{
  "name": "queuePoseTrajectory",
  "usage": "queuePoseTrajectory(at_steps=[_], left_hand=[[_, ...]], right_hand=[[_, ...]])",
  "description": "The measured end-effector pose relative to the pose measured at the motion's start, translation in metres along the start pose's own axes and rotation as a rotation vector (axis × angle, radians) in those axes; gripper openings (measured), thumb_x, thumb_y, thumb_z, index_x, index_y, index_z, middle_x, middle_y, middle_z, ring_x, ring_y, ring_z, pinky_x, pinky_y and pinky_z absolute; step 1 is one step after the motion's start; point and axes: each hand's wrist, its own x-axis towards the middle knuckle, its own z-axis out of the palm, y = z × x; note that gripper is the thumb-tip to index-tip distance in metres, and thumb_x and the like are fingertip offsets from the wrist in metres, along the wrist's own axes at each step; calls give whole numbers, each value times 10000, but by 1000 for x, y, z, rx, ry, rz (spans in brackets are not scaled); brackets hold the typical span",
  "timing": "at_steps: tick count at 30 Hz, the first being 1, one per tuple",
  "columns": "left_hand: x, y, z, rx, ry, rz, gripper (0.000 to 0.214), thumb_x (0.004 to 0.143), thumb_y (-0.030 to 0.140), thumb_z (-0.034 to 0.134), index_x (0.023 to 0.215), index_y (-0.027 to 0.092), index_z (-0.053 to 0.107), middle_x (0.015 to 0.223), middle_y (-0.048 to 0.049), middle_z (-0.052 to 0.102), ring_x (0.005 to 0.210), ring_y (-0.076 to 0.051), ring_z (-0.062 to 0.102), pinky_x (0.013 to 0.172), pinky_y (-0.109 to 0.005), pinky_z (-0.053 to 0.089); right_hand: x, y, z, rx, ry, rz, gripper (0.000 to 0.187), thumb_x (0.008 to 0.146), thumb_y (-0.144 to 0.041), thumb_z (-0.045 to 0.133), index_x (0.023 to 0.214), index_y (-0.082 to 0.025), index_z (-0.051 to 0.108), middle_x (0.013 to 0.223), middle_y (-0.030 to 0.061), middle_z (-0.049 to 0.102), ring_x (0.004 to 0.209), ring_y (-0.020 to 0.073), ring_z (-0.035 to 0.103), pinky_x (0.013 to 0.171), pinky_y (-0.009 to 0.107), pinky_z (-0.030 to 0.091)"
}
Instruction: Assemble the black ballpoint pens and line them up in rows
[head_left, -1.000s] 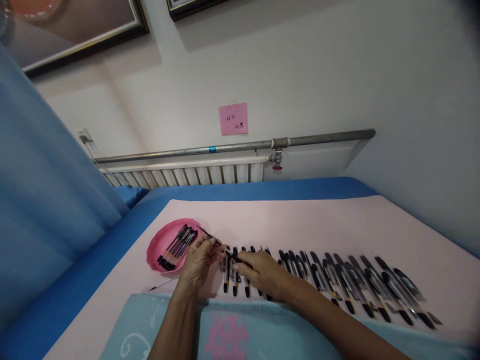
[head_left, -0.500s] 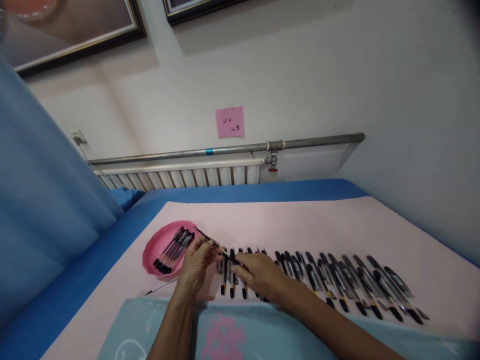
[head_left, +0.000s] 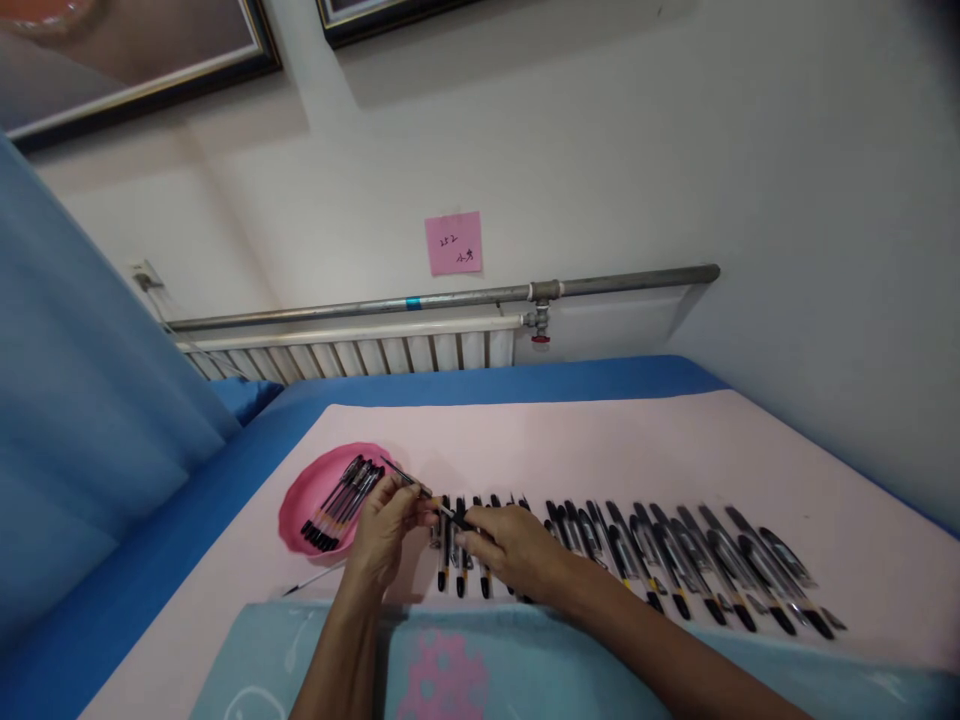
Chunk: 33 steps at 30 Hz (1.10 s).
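My left hand (head_left: 390, 535) and my right hand (head_left: 510, 548) meet over the near left part of a pink sheet (head_left: 600, 450). Together they pinch a thin black pen (head_left: 420, 490), which slants up to the left. The left fingers are closed on its middle and the right fingertips grip its lower end. A long row of black pens (head_left: 660, 560) lies side by side to the right, partly hidden under my right hand. A pink dish (head_left: 300, 500) with several black pens in it sits just left of my left hand.
A thin refill (head_left: 311, 580) lies on the sheet near the dish. A light blue cloth with a pink pattern (head_left: 450, 670) covers the near edge. Blue bedding (head_left: 487, 382), a radiator (head_left: 360, 352), a pipe (head_left: 600, 285) and a blue curtain (head_left: 75, 420) surround the sheet.
The view has shifted slightly, so everything sits a little further left. Both hands keep their grip on the pen with hardly any movement.
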Motion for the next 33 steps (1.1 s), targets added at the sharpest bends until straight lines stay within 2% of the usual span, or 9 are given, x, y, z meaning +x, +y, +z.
queuePoseTrajectory(at_steps=[7, 11, 13, 15, 19, 22, 24, 29, 33], left_hand=[[-9, -6, 11, 41, -102, -23, 169, 614, 261, 664, 702, 159, 563, 688, 2, 596, 628, -133, 588, 586, -266, 474], [-11, -4, 12, 123, -226, -89, 206, 647, 262, 645, 810, 145, 599, 802, -45, 615, 711, -148, 585, 619, -260, 463], [-8, -1, 7, 124, -185, -69, 265, 664, 303, 632, 879, 153, 588, 845, -55, 614, 713, -152, 587, 599, -258, 456], [-4, -2, 0, 161, -117, -22, 255, 674, 333, 616, 850, 153, 577, 762, -35, 607, 620, -127, 566, 542, -236, 429], [3, -12, -12, 489, -67, -13, 150, 637, 294, 620, 658, 159, 558, 474, 37, 500, 413, -92, 439, 431, -208, 326], [4, -21, -17, 720, -24, -22, 79, 600, 229, 616, 600, 171, 562, 456, 35, 505, 416, -102, 432, 432, -211, 301], [4, -24, -19, 789, -45, -11, 40, 582, 191, 606, 596, 177, 571, 478, 32, 520, 433, -107, 438, 446, -215, 303], [5, -27, -24, 829, -184, -9, 80, 547, 146, 585, 615, 184, 605, 516, 29, 545, 464, -113, 448, 463, -215, 311], [6, -28, -27, 839, -209, -37, 101, 519, 138, 582, 601, 179, 625, 528, 19, 569, 489, -122, 462, 466, -212, 306]], right_hand=[[0, -1, 0, 81, 25, 1, 193, 851, -314, 408, 783, -193, 542, 651, -8, 563, 570, 102, 473, 524, 197, 262], [0, 0, 0, 128, 84, 2, 205, 858, -327, 395, 832, -199, 553, 702, -3, 582, 621, 110, 499, 554, 195, 294], [1, 1, -2, 134, 121, 30, 227, 855, -343, 396, 767, -189, 539, 647, -13, 545, 601, 106, 476, 542, 194, 288], [2, 1, -5, 149, 164, 63, 266, 854, -361, 393, 690, -183, 505, 581, -32, 476, 567, 98, 437, 526, 192, 278], [3, 2, -7, 200, 214, 74, 291, 850, -365, 398, 633, -180, 460, 545, -51, 396, 543, 86, 383, 512, 190, 267], [3, 2, -7, 218, 223, 80, 293, 845, -366, 406, 623, -179, 449, 534, -56, 375, 532, 82, 369, 499, 190, 258], [3, 2, -7, 223, 222, 87, 293, 843, -366, 408, 619, -179, 441, 528, -59, 368, 525, 80, 365, 494, 190, 252], [3, 3, -9, 208, 202, 85, 288, 844, -359, 409, 622, -179, 435, 538, -57, 392, 535, 79, 376, 502, 191, 255], [3, 3, -9, 194, 195, 68, 288, 848, -364, 407, 629, -180, 440, 547, -56, 398, 545, 80, 381, 510, 191, 257]])
